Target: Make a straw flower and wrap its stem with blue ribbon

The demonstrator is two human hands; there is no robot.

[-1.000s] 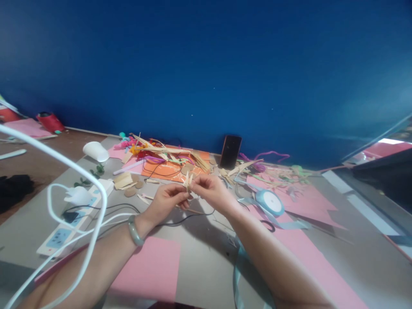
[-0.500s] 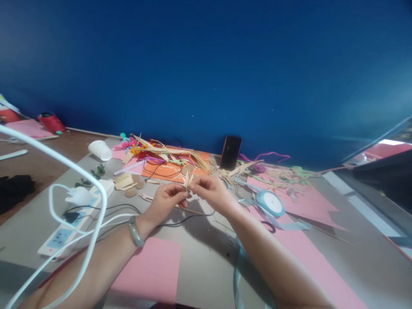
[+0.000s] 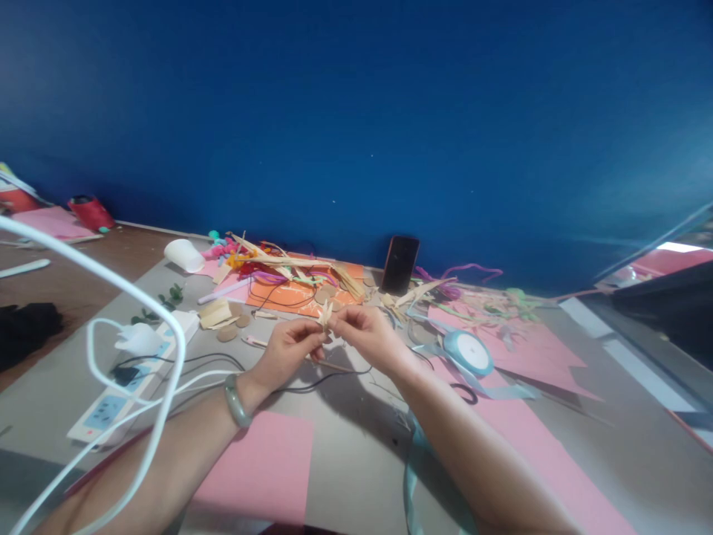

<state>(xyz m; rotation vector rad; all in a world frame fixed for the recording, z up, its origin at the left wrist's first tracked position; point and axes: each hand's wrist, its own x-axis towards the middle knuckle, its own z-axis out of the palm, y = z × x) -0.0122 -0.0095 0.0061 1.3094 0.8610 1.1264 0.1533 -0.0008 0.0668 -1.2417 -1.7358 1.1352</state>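
Observation:
Between my two hands, above the table, is a small pale straw-coloured flower-like piece [image 3: 325, 315] with pointed tips spreading upward. My left hand [image 3: 292, 344] is closed, thumb and fingers pinching the base of this piece from the left. From the right, my right hand [image 3: 365, 333] pinches it near the tips, its fingers also closed. The fingers hide the lower part of the piece. Behind the hands lie an orange sheet [image 3: 278, 297] and a heap of dry, pale strips [image 3: 295, 261].
A phone [image 3: 399, 264] leans against the blue wall [image 3: 356, 134]. On the right are a ribbon spool [image 3: 468, 352] and pink paper [image 3: 535, 431]. A white power strip [image 3: 105, 405] with cables [image 3: 177, 349] lies left, near a tipped white cup [image 3: 185, 255] and leaf sprigs [image 3: 170, 299].
The white cup has rolled slightly to the right. My hands hold nearly the same pose, still pinching the flower-like piece.

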